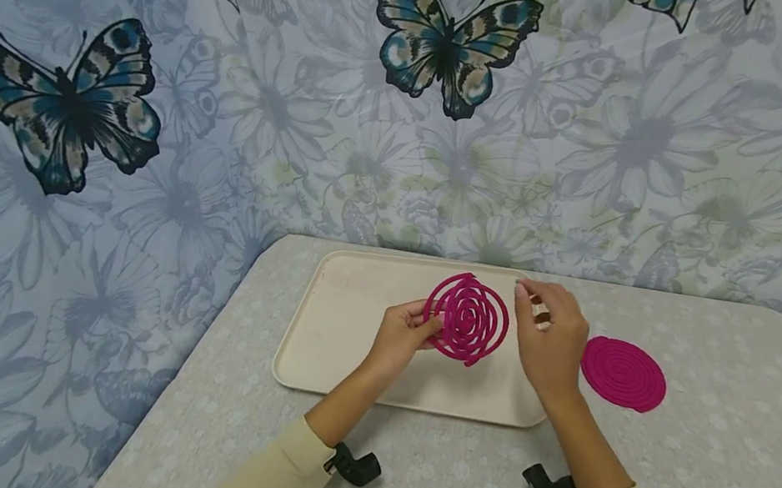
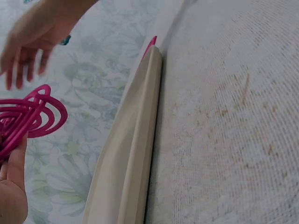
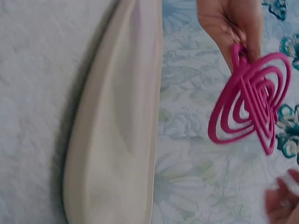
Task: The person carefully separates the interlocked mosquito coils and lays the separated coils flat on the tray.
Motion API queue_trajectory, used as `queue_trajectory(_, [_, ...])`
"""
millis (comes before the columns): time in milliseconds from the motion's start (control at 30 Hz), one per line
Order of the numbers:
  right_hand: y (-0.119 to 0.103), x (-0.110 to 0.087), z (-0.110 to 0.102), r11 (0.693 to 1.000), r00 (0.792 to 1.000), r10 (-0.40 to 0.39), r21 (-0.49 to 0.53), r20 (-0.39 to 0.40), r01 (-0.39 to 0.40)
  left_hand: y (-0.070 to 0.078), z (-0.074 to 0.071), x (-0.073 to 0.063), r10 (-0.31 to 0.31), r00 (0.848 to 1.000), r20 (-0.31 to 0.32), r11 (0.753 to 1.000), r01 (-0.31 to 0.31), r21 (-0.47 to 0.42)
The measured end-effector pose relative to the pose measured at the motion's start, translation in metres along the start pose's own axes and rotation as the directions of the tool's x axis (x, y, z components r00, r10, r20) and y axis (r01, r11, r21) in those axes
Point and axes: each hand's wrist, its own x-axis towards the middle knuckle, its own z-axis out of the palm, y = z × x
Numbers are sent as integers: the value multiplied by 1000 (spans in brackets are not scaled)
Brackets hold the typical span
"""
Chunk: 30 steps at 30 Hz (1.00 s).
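Note:
A magenta openwork spiral (image 1: 467, 319), its rings spread apart and tilted across one another, is held up over the tray. My left hand (image 1: 399, 334) pinches its left edge between thumb and fingers. In the right wrist view the spiral (image 3: 256, 98) hangs from those fingertips, its loops fanned out in different planes. My right hand (image 1: 550, 344) is raised just right of the spiral, apart from it, with fingers loosely bent and nothing held. The left wrist view shows that right hand (image 2: 35, 39) above the spiral (image 2: 28, 112), fingers hanging down, slightly blurred.
A cream rectangular tray (image 1: 346, 339) lies under the hands on a pale patterned tablecloth (image 1: 448, 472). To the right of the tray is a flat magenta disc (image 1: 624, 373) of tightly nested rings. Behind the table hangs a floral cloth with butterflies (image 1: 450, 38).

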Motion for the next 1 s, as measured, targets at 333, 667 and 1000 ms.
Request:
queue_trajectory(333, [29,8,-10,635,629,407,289,662,-716,-5,-3,4,-57,996,61,993,63,-103])
queue_trajectory(667, [34,12,-13,540,602,394,355,694,-763,-3,-7,6,-80,997,21,994,81,-76])
queue_trajectory(1000, [34,8,-13,496,601,402,387,691,-777,-1,-8,7,-131,989,74,985,138,-101])
